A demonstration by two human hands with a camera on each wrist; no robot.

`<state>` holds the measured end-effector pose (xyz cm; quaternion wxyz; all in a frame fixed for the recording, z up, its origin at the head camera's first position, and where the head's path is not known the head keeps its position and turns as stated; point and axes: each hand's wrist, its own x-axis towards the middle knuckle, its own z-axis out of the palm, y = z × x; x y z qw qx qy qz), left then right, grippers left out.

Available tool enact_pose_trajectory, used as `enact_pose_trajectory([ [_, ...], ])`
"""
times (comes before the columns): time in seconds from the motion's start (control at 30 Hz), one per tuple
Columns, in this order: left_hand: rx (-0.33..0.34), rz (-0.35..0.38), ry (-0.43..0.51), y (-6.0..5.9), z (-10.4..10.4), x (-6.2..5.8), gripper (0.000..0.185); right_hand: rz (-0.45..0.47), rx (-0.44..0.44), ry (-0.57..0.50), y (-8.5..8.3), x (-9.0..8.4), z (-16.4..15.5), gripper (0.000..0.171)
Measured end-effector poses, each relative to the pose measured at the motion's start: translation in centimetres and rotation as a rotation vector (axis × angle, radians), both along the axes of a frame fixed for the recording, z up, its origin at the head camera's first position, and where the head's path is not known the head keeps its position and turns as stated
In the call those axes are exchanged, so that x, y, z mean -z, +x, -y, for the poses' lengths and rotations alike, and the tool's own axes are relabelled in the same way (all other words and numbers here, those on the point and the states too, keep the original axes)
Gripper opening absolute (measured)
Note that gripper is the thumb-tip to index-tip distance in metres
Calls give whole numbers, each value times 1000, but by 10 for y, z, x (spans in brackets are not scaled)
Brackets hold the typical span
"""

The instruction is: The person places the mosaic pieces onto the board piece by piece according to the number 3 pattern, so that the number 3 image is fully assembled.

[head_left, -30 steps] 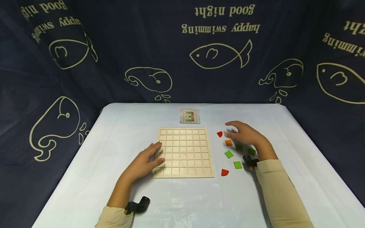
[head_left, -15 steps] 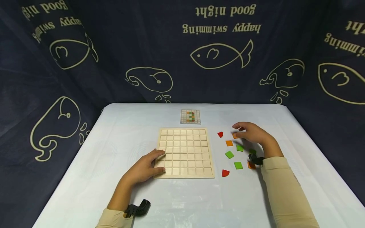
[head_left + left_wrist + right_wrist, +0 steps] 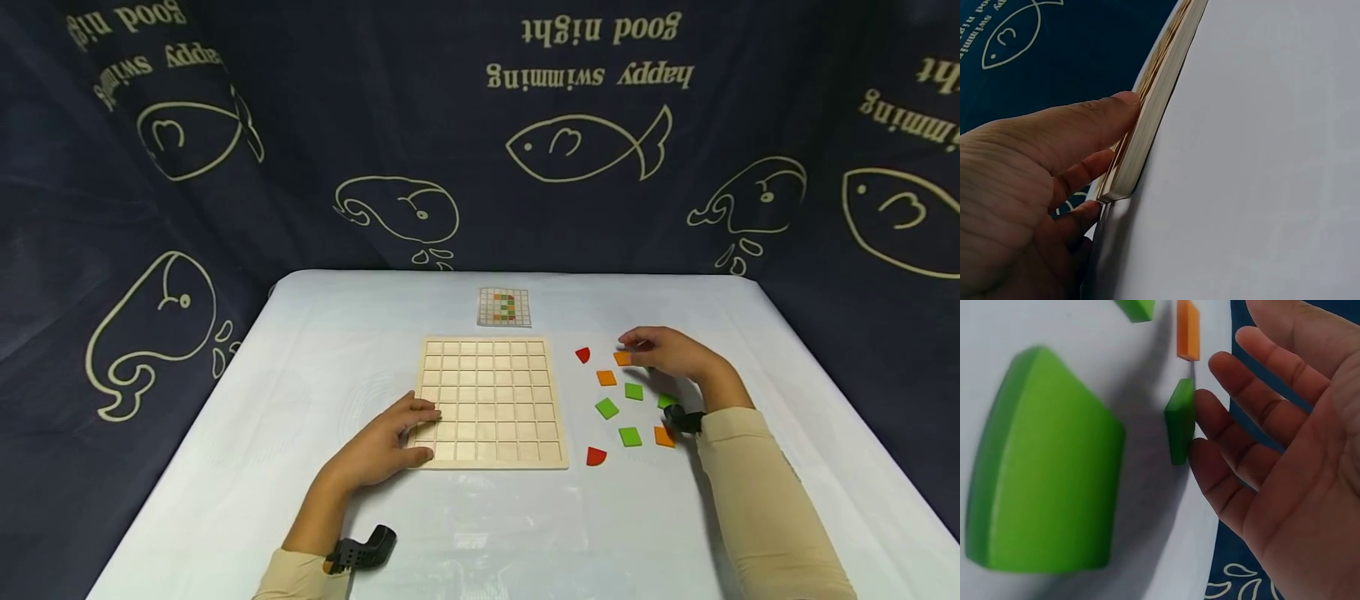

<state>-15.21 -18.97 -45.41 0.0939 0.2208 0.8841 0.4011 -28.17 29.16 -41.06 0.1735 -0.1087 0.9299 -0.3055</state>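
- Loose tiles lie right of the wooden grid board [image 3: 491, 402]; a pattern card [image 3: 505, 307] lies beyond it.
- Left hand [image 3: 382, 443], fingers straight, presses the board's near-left corner.
- Right hand [image 3: 663, 352], fingers relaxed, touches a green tile [image 3: 1180, 421] lying flat beside an orange tile [image 3: 622, 358].

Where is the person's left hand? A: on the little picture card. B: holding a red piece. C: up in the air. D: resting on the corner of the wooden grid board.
D: the left hand lies with straight fingers on the near left corner of the wooden grid board; the left wrist view shows its fingers against the board's edge.
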Motion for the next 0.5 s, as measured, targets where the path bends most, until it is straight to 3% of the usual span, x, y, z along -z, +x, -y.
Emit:
enact_pose_trajectory([
  [0.3,27,10,0,2,-2,2,57,31,2,-37,-2,13,-10,40],
  [0.5,58,2,18,2,1,5,57,0,-11,-33,-3,16,-9,39],
])
